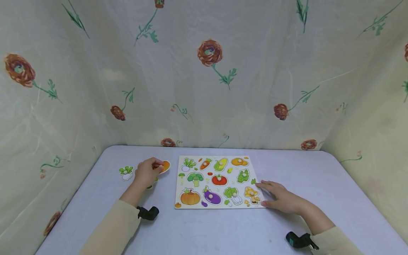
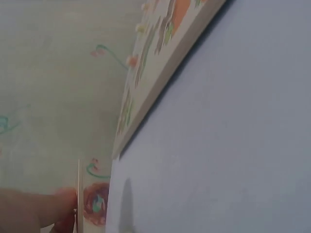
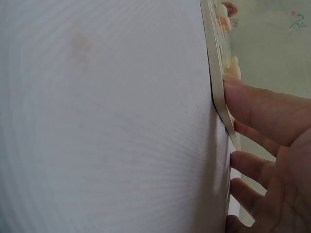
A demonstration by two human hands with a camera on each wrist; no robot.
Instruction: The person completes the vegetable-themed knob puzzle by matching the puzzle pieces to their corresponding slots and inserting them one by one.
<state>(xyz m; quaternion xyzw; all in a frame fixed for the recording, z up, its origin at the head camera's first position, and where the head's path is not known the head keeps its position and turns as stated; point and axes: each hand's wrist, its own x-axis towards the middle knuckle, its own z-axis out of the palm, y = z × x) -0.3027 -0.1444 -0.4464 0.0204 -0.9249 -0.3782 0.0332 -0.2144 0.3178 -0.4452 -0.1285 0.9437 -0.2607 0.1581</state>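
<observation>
My left hand (image 1: 147, 173) pinches an orange wooden puzzle piece (image 1: 166, 166) with a white border, raised beside the board; the left wrist view shows this piece (image 2: 80, 194) edge-on at the fingertips. Under and beside that hand lie a turnip puzzle piece (image 1: 126, 176) and a green piece (image 1: 149, 187), the latter partly hidden. The vegetable puzzle board (image 1: 204, 207) lies flat in the middle. At its right edge rests my right hand (image 1: 283, 199), fingers spread, the thumb touching the board's near corner in the right wrist view.
Knobbed pieces such as the tomato (image 1: 219, 180) and eggplant (image 1: 211, 197) sit in the board. A pale cloth covers the table (image 1: 216, 233). Flowered curtains (image 1: 248, 88) hang behind and at both sides. Each wrist wears a small black camera (image 1: 149, 213).
</observation>
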